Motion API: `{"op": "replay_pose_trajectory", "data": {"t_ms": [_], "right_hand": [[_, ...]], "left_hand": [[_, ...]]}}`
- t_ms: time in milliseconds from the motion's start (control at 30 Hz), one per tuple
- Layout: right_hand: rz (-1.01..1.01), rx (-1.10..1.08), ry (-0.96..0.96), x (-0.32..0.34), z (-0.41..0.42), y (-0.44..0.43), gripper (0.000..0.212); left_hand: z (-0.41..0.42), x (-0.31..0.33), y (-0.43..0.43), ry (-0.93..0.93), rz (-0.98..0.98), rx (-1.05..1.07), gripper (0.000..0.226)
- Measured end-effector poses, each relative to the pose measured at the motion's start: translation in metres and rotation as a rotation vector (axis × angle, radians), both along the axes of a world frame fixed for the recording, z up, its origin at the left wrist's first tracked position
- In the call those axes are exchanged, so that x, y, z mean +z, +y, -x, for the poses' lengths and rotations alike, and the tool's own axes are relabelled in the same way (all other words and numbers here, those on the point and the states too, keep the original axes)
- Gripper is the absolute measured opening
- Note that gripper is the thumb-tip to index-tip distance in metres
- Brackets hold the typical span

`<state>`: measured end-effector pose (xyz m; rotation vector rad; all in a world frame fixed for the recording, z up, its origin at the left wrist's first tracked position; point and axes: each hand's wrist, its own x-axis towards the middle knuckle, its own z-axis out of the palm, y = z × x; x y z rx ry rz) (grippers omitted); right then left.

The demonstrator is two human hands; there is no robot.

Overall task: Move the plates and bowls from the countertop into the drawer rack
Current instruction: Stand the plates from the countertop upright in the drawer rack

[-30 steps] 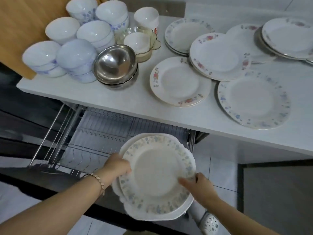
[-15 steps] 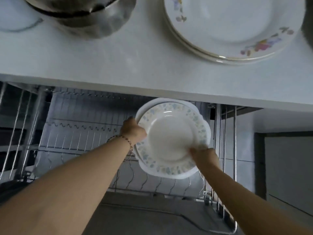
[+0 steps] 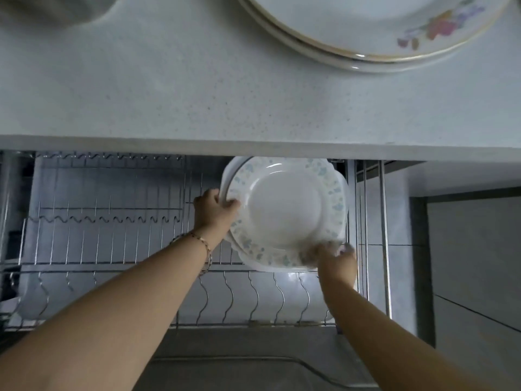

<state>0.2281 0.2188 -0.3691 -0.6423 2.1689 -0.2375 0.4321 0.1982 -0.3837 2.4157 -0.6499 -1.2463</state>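
Both hands hold the plates [image 3: 284,213]: left hand [image 3: 215,210] grips the left rim, thumb on the upper face; right hand [image 3: 337,259] holds the lower right rim, its fingers blurred and hard to make out. Whether the plates touch the rack [image 3: 112,221] cannot be told; they sit over its right rear part, their far edge meeting the countertop [image 3: 197,80] lip. Two plates are stacked: a round one with a pale blue flowered border on a larger white one with a wavy edge. A bracelet [image 3: 203,244] circles the left wrist. Floral plates [image 3: 366,24] on the countertop are cut off at the frame top. A blurred object at top left is unidentifiable.
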Motion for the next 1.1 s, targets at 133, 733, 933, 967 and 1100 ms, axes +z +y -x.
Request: {"op": "replay_pose_trajectory", "data": {"t_ms": [133, 733, 933, 967, 1100], "right_hand": [[-0.045, -0.106, -0.093, 0.001, -0.001, 0.004, 0.021], [0.019, 0.092, -0.265, 0.043, 0.013, -0.024, 0.014], [-0.269, 0.480, -0.240, 0.082, 0.031, -0.026, 0.023], [-0.290, 0.516, -0.265, 0.096, 0.038, -0.028, 0.025], [-0.206, 0.682, -0.255, 0.177, 0.073, -0.052, 0.031]], "left_hand": [[0.012, -0.001, 0.018, 0.053, -0.061, 0.083, 0.037], [0.019, 0.012, 0.014, 0.158, -0.054, 0.061, 0.046], [0.041, 0.074, 0.018, -0.036, -0.172, -0.263, 0.043], [0.051, 0.095, 0.017, -0.003, -0.148, -0.330, 0.043], [0.101, 0.191, -0.001, 0.199, 0.037, -0.502, 0.024]]}}
